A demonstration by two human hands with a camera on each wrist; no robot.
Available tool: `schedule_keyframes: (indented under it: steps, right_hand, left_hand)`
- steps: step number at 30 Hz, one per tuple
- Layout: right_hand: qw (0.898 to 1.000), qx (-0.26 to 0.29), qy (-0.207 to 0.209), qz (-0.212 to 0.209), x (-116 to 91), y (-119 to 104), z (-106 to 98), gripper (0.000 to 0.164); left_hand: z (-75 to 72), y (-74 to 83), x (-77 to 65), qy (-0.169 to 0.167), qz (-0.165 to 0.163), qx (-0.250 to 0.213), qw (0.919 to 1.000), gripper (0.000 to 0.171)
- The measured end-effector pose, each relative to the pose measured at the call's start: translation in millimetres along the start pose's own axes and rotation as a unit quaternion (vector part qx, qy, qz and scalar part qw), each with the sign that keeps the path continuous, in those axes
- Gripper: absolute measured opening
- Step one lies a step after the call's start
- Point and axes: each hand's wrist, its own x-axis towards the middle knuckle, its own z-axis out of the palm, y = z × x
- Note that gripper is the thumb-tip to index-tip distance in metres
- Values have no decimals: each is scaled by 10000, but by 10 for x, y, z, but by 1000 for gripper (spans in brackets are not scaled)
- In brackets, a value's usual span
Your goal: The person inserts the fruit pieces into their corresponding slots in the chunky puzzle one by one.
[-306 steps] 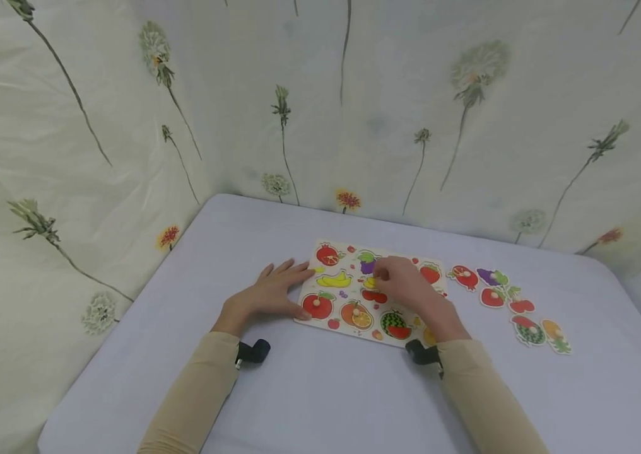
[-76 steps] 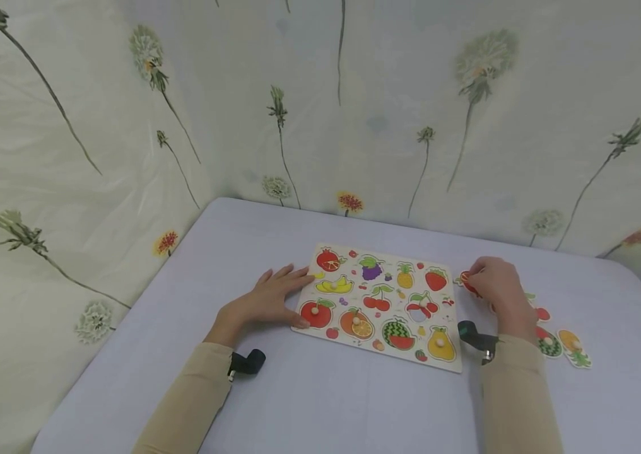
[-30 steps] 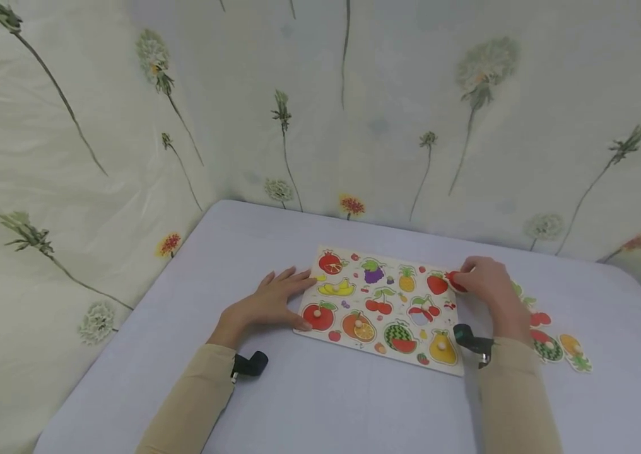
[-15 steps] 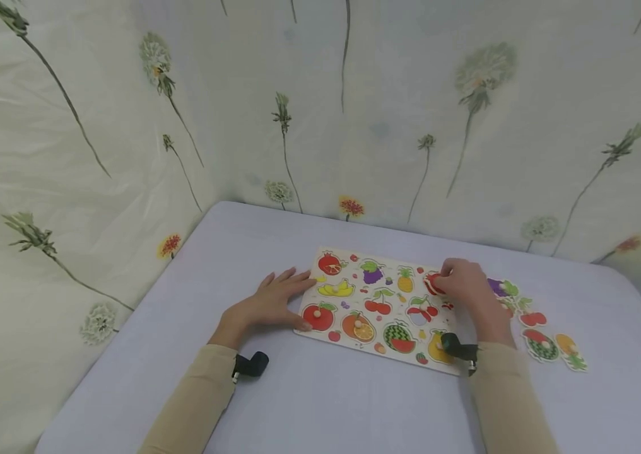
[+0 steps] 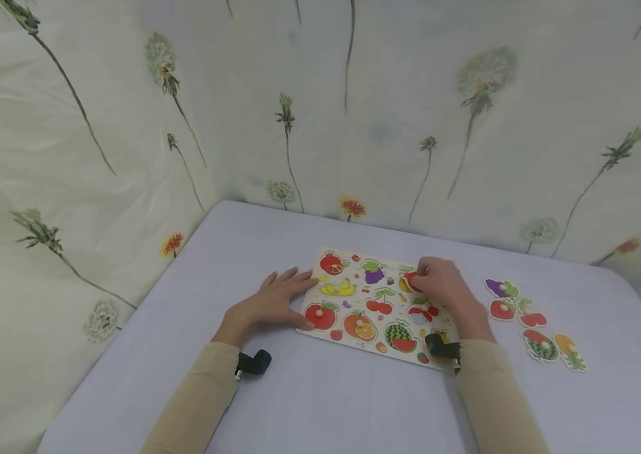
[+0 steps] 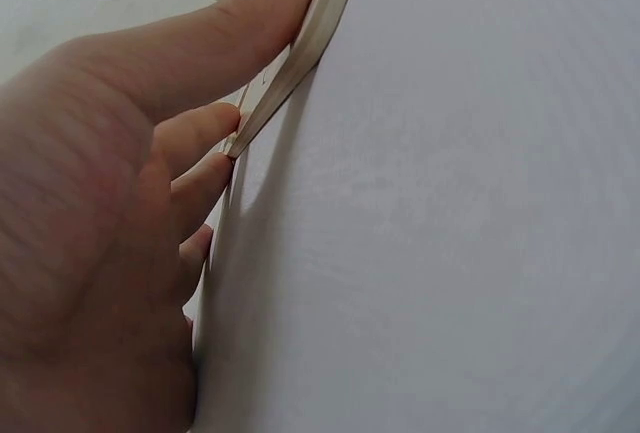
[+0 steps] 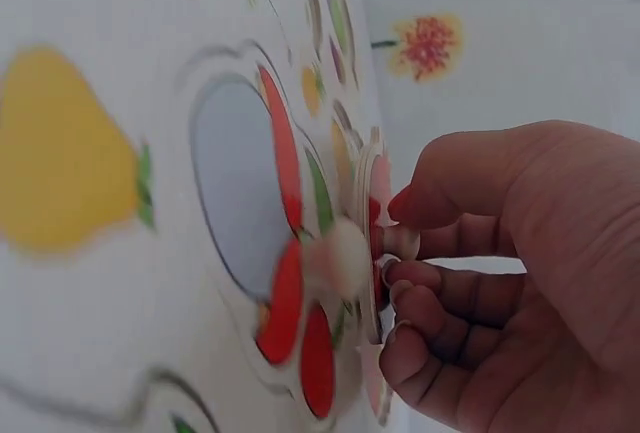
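Observation:
My right hand (image 5: 442, 284) pinches the knob of a pomegranate puzzle piece (image 5: 409, 282) between thumb and fingers. The piece is over the pineapple and strawberry pictures in the top row of a white fruit puzzle board (image 5: 356, 296). In the right wrist view the piece (image 7: 376, 203) stands edge-on to the camera, close over the board, and fingertips surround its pale knob (image 7: 402, 242). My left hand (image 5: 268, 302) rests with spread fingers along the board's left end. Its thumb (image 6: 235, 28) lies over the board's edge in the left wrist view.
Right of the board lie loose grape (image 5: 500, 289), red fruit (image 5: 501, 309), cherry (image 5: 534, 319), watermelon (image 5: 541, 346) and orange-and-green (image 5: 570, 350) pieces on the white table (image 5: 320, 403). Knobbed pieces such as an apple (image 5: 320, 315) sit on the board. A flowered cloth (image 5: 377, 164) hangs behind.
My right hand took the pomegranate piece from the loose group and carried it left over the board, past the strawberry picture. Earlier it was at the board's middle. The left hand stayed put.

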Motion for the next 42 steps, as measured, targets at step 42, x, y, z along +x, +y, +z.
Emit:
schedule_keyframes:
  steps: [42]
  right_hand:
    - [9980,134,-259,-553,215,-793,394,12]
  left_hand:
    - [-4,-19,15,-46,-90,-15,9999,95]
